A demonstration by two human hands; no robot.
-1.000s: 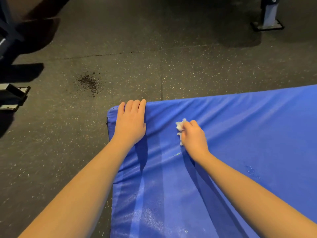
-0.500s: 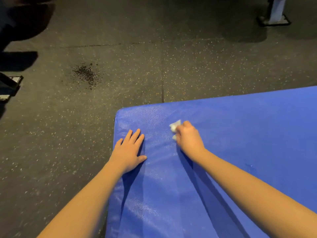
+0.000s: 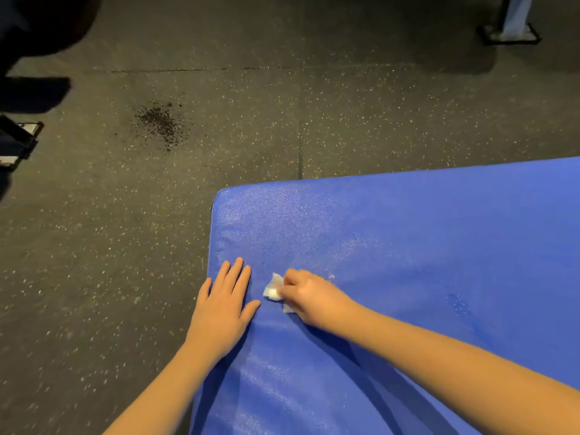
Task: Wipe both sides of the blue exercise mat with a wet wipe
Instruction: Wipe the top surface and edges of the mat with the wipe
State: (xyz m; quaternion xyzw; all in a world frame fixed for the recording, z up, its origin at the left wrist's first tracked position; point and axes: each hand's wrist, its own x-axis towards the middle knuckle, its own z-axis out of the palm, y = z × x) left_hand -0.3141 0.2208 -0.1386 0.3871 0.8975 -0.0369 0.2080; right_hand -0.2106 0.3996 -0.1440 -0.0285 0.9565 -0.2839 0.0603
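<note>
the blue exercise mat (image 3: 408, 246) is laid flat on the dark speckled floor (image 3: 157, 246), its far left corner in view. the left hand (image 3: 224, 306) is pressed palm down on the mat near its left edge, fingers straight and spread. just to its right, a crumpled white wet wipe (image 3: 273, 288) is pinched in the curled fingers of the right hand (image 3: 309, 298) and held against the mat's surface. a dark stain (image 3: 161, 122) is seen on the floor farther off.
</note>
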